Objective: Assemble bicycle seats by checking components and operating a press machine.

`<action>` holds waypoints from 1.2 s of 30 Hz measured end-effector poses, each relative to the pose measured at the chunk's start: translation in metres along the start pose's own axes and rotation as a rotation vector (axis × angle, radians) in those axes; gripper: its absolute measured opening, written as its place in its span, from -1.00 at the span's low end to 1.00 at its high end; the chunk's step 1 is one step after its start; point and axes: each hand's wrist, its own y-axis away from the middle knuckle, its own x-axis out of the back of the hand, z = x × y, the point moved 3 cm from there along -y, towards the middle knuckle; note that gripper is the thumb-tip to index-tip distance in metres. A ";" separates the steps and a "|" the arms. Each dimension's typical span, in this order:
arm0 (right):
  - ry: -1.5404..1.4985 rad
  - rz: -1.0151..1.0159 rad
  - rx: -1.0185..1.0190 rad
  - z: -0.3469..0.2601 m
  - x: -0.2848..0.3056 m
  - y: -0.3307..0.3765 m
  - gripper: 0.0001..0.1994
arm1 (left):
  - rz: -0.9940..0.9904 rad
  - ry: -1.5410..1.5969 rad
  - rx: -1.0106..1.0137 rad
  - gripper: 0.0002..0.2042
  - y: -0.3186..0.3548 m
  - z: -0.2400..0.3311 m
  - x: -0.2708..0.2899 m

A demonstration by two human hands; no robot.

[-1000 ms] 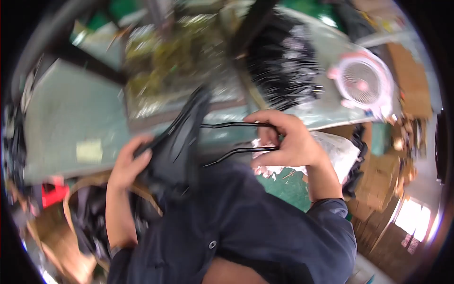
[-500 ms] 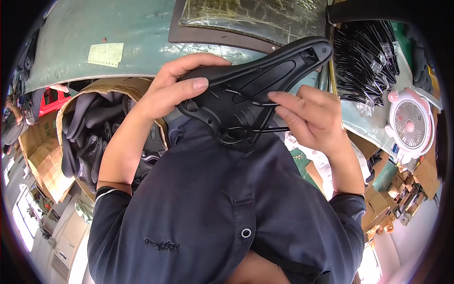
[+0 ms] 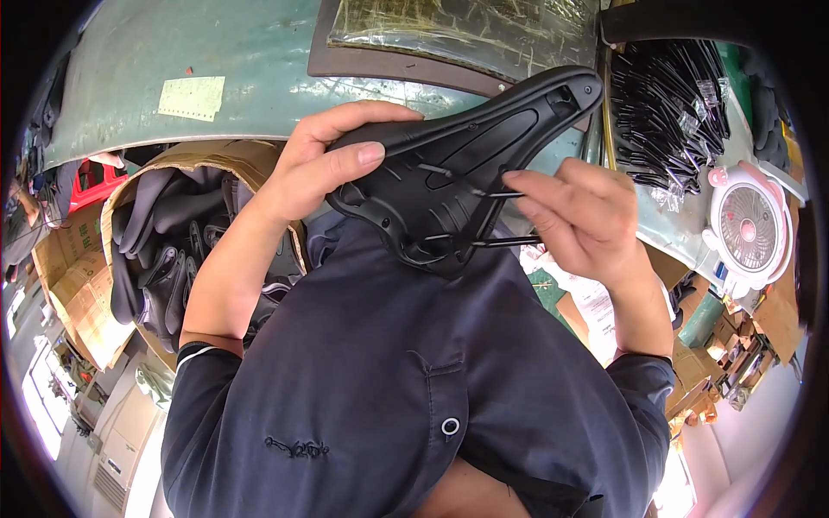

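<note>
A black bicycle saddle [image 3: 458,154] is held in front of me, underside toward me, its narrow nose at the upper right. My left hand [image 3: 324,164] is closed on the saddle's wide rear end, thumb on the underside and fingers over the padded edge. In the pinched fingers of my right hand [image 3: 587,216] is a black metal saddle rail [image 3: 508,243]. Its two rods reach leftward to the rear of the underside, and its other end is hidden by my fingers. The rail's front end is not seated in the nose slot [image 3: 563,104].
A green table [image 3: 259,52] lies ahead, with a dark board [image 3: 371,67] under a tape-covered sheet. A heap of black rails [image 3: 665,112] is at the far right, near a pink-and-white fan [image 3: 747,226]. An open carton [image 3: 233,155] of saddle parts stands at my left.
My right hand has shifted a little to the right, drawing the rail's held end with it. The left hand and saddle have barely moved.
</note>
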 end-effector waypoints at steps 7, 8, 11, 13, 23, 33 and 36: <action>0.024 -0.034 0.099 -0.010 -0.009 -0.012 -0.71 | -0.042 0.092 -0.027 -0.56 0.001 -0.006 -0.003; 0.030 -0.032 0.146 -0.011 -0.011 -0.015 -0.72 | -0.047 0.091 -0.028 -0.56 0.001 -0.004 -0.006; -0.007 -0.006 0.227 -0.013 -0.018 -0.025 -0.70 | -0.101 0.062 0.011 -0.56 0.000 0.002 -0.012; -0.004 -0.006 0.212 -0.015 -0.018 -0.024 -0.69 | -0.114 0.104 -0.003 -0.57 0.001 0.003 -0.011; 0.005 -0.021 0.137 -0.015 -0.020 -0.029 -0.76 | -0.089 0.042 -0.050 -0.59 0.001 0.006 -0.011; -0.039 0.005 0.318 0.001 -0.019 -0.046 -0.77 | -0.006 -0.074 -0.009 -0.59 -0.001 0.008 -0.016; 0.145 0.145 0.202 0.017 0.003 -0.061 -0.63 | 0.162 0.076 -0.092 -0.59 -0.015 0.010 -0.014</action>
